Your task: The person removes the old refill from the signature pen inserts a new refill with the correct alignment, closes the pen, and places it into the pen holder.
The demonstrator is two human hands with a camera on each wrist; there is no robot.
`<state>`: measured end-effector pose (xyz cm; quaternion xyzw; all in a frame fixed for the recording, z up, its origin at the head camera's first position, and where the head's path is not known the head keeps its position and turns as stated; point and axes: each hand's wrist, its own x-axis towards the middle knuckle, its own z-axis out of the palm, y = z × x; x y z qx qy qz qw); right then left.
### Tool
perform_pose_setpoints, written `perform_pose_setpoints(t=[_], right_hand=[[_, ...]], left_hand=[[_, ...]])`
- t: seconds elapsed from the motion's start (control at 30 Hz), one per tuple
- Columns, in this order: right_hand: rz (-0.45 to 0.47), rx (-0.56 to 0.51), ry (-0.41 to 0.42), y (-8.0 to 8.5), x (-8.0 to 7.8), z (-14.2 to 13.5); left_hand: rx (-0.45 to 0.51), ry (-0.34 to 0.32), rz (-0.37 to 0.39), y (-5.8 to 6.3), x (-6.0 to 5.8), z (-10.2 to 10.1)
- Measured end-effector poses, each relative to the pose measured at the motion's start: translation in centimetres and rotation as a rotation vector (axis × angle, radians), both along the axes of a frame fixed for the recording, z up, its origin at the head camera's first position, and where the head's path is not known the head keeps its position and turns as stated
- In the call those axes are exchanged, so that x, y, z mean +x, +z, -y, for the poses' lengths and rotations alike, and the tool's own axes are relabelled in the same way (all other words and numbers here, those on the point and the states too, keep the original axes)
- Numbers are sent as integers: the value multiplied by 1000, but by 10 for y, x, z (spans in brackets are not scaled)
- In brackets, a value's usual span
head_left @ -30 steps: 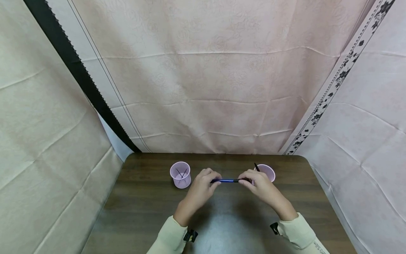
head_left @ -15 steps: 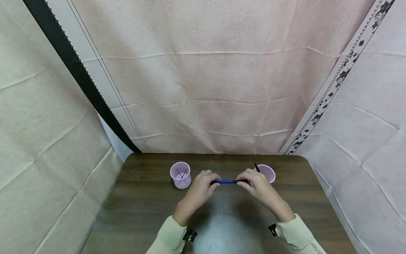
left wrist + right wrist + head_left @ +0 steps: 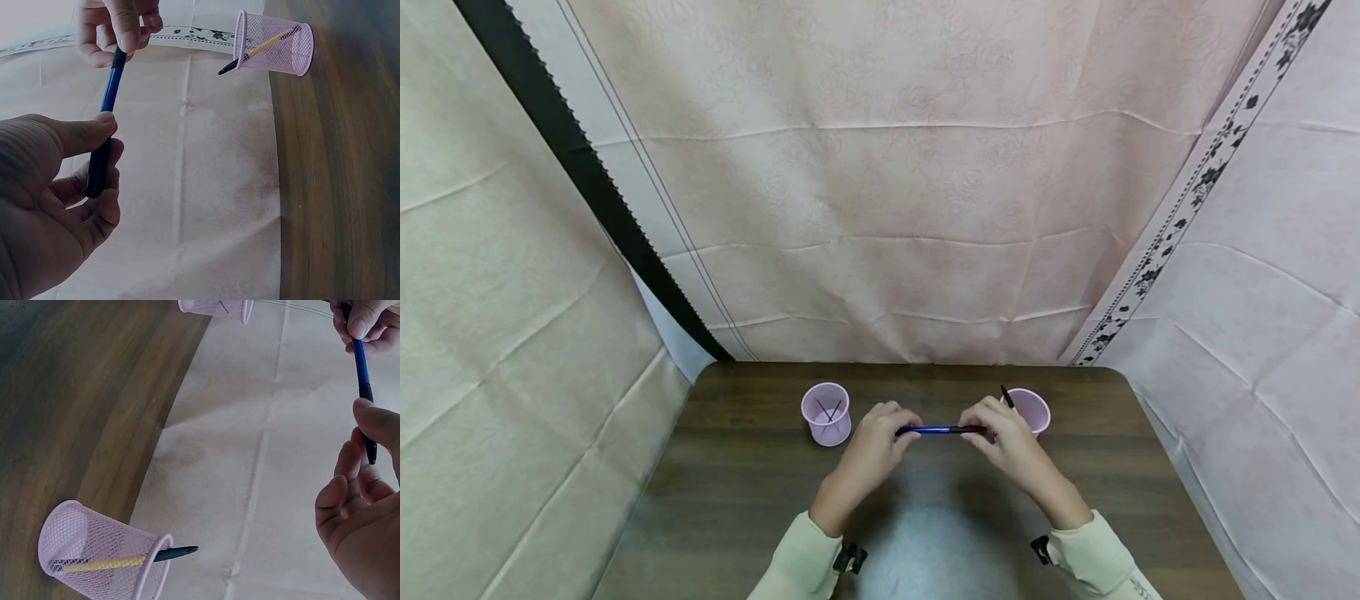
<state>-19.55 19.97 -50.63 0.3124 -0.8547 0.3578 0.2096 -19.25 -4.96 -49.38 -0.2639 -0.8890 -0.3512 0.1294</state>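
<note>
The blue pen (image 3: 936, 430) lies crosswise in the air between the person's two hands, on the near side of two mesh cups, and seems to be off the desk (image 3: 760, 508). The left hand (image 3: 876, 437) pinches one dark end, thumb on top and fingers curled beneath; the right hand (image 3: 1007, 437) pinches the opposite dark end between thumb and fingers, so its blue middle is left bare. Gripping both ends probably serves to steady so slim a thing and let each hand turn or pull against the other. The left cup (image 3: 826, 429) and the right cup (image 3: 1033, 407) stand upright, one toward either side, presumably within easy reach and out of the way of the work. A yellow pen (image 3: 109, 563) with a dark end leans inside the right cup, its dark end jutting past the rim, the tall wall apparently holding it up. The right hand covers part of that cup from the head camera, and the fingers hide stretches of the blue pen, so whether a cap or a separate part sits there cannot be told. Thin dark lines cross inside the left cup; what they are is unclear, and the right wrist view cuts that cup off.
</note>
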Motion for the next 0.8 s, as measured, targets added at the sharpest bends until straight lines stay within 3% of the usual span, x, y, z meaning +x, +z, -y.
perform_pose_setpoints(t=[0.4,0.8], right_hand=[[117,62,-29,4,0,-5],[47,109,25,7,-2,-5]], left_hand=[[6,7,-1,0,1,2],[-26,18,-21,-1,2,1]])
